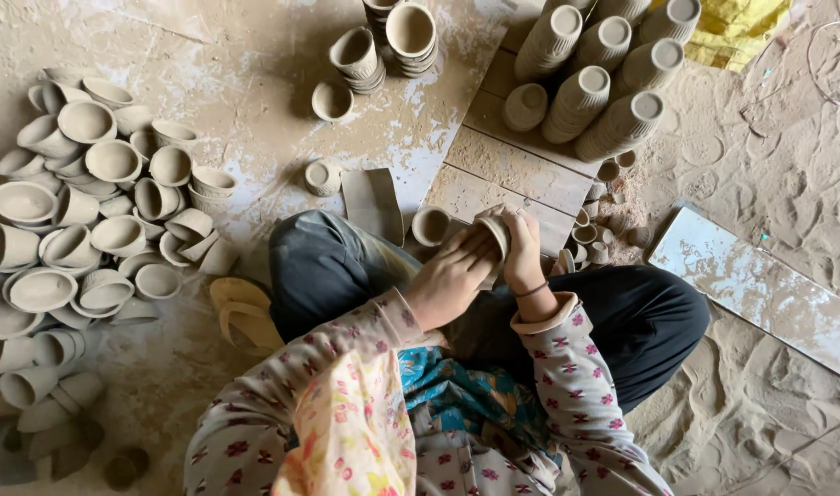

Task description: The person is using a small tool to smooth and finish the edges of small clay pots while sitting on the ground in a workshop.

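Gripping a small round grey unfired clay cup (496, 231) between both palms, we hold it over our crossed legs, its open mouth tipped toward our left hand (452, 276), whose fingers curl across it; our right hand (523, 250) clasps its far side. Just beyond lies a pale wooden board (521, 170); heaped grey clay cups (89, 220) sit well apart, leftward.

floor (769, 138): sandy, dusty | wooden board (516, 170) | daylight, soft
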